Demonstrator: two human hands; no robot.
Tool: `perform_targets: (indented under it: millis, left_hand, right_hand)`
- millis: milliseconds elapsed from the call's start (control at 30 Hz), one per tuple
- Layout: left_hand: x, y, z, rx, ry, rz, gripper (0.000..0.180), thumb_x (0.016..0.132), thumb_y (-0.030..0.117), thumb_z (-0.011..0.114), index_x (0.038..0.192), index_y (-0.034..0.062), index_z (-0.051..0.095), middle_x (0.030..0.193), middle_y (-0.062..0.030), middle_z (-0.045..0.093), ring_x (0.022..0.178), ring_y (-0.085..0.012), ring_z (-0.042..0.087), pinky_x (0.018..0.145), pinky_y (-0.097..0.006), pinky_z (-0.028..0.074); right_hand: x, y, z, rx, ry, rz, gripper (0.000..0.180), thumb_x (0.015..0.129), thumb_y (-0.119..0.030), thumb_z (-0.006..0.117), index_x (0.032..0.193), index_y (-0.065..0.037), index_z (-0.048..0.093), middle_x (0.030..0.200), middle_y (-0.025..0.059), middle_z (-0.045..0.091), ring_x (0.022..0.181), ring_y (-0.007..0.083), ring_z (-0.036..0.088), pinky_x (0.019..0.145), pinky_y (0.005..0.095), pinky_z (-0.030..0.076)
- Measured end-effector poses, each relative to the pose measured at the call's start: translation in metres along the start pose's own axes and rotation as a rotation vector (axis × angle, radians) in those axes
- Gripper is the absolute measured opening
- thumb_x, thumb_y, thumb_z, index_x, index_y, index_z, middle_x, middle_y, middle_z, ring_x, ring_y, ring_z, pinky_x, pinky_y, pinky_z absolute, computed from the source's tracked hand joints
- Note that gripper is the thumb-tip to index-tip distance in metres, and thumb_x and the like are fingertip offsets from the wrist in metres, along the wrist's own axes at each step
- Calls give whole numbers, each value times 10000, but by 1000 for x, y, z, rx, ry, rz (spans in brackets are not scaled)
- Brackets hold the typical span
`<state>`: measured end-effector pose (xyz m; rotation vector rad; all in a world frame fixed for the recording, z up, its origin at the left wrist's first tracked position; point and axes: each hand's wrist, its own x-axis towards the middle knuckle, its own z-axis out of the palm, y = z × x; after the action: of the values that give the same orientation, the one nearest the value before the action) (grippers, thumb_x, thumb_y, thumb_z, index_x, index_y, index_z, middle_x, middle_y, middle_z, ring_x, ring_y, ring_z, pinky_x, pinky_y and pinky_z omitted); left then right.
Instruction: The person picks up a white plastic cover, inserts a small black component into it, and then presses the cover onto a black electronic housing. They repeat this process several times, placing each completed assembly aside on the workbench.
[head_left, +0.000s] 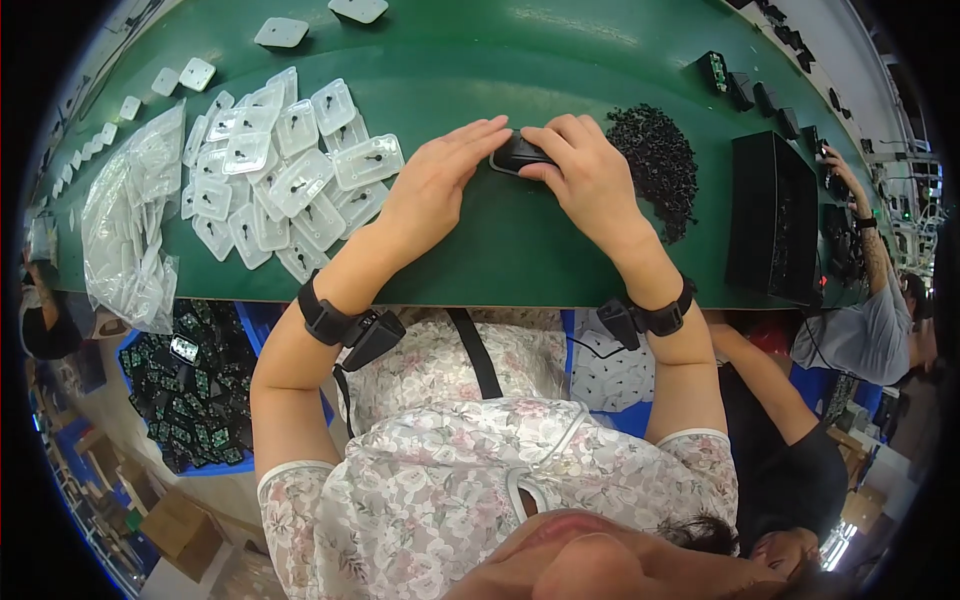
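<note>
A small black plastic case [519, 154] with rounded corners and a pale lower rim sits at the middle of the green table, partly hidden by my fingers. My right hand [588, 172] is closed on it, thumb at the near side and fingers bent over the top. Stretched out flat, the fingers of my left hand [436, 182] reach the case's left edge. Left of that hand spreads a heap of translucent white covers [300, 186], each with a dark piece at its middle. A pile of tiny black parts [655, 165] lies just right of my right hand.
Clear plastic bags [130, 220] lie at the left. At the right stands a black open box [772, 215]. White pieces [282, 33] and black units [740, 90] line the far side. A blue bin of circuit boards [190, 390] sits below the table. Other people work at both sides.
</note>
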<state>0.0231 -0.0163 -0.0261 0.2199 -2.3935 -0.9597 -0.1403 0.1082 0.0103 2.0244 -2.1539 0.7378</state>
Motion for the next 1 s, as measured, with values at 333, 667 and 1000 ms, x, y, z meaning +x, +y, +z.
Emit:
perform_targets:
  millis: [333, 667, 1000]
  left_hand:
    - [-10, -1, -2, 163, -87, 39, 561, 732, -109, 448, 1265, 54, 511, 1333, -81, 493, 1212, -259, 477, 1001, -377, 377]
    - [-3, 6, -2, 401, -80, 113, 500, 746, -44, 483, 1235, 40, 545, 1291, -82, 530, 1147, -263, 528, 926, -357, 453]
    - [38, 4, 13, 414, -21, 5, 330, 755, 87, 628, 1076, 18, 596, 1099, -106, 620, 988, -261, 590, 818, -344, 477]
  right_hand:
    - [0, -2, 7, -94, -3, -146, 390, 686, -177, 719, 1052, -87, 620, 895, 45, 565, 795, 231, 534, 645, 331, 472]
    - [0, 1, 6, -123, 8, -55, 364, 685, -213, 723, 1036, -142, 657, 879, 21, 568, 768, 208, 532, 633, 308, 465]
    - [37, 40, -7, 481, -263, 364, 228, 864, -209, 620, 1009, -35, 650, 908, 29, 634, 817, 113, 571, 719, 248, 449]
